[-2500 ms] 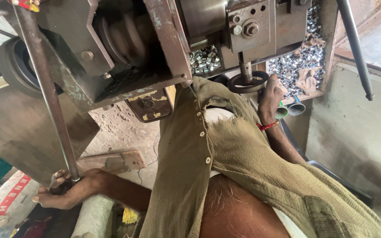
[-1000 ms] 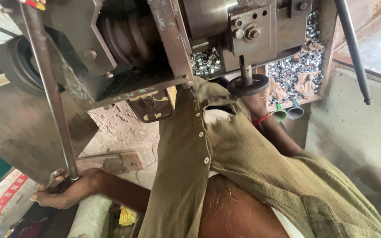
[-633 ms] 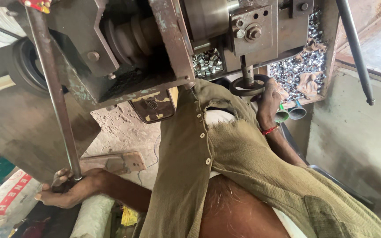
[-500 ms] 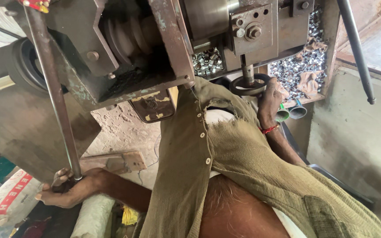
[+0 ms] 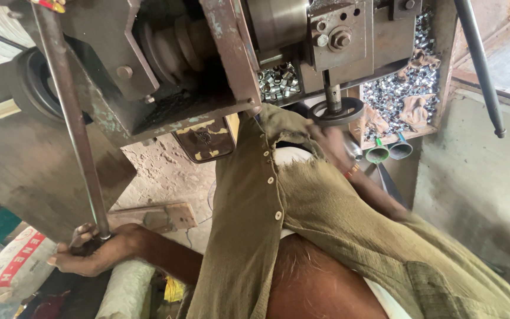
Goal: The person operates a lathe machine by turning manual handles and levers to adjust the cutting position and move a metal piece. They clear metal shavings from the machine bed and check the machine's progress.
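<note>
The left grip (image 5: 92, 255) is wrapped shut around the lower end of a long steel lever rod (image 5: 72, 127), whose long axis rises steeply from the hand to the upper left of the rusty machine frame (image 5: 231, 53). The right hand (image 5: 333, 145) is blurred just under the small black handwheel (image 5: 337, 112) on the machine's right side; whether that grip is closed on anything cannot be told. Two green-rimmed metal tubes (image 5: 388, 150) lie just beside it, toward the right. Beyond them a wooden tray (image 5: 438, 88) holds a heap of small shiny metal rings (image 5: 408, 82). The person's olive shirt (image 5: 302, 218) fills the middle. Below lie a rough concrete floor (image 5: 166, 177), a wooden block (image 5: 163, 215) and a printed sack (image 5: 13, 266).
</note>
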